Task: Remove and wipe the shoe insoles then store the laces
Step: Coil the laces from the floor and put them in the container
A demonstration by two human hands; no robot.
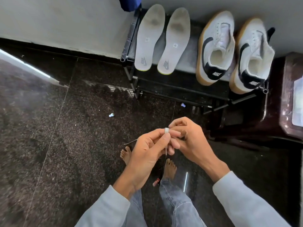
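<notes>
Two grey insoles [150,38] [175,41] lie side by side on top of a black shoe rack [129,40]. To their right stand two white sneakers [214,48] [253,54] with gum soles and no laces visible. In front of the rack, my left hand [147,149] and my right hand [188,138] are together on a white lace [166,131]. The lace is wound around fingers of my right hand. One end hangs down and another sticks out to the left.
The floor [49,128] is dark speckled stone. A small white cap [111,114] and another [183,105] lie on it, and a red scrap [156,182] lies by my bare feet. Dark wooden furniture [290,95] stands at right. A grey wall [65,22] runs behind.
</notes>
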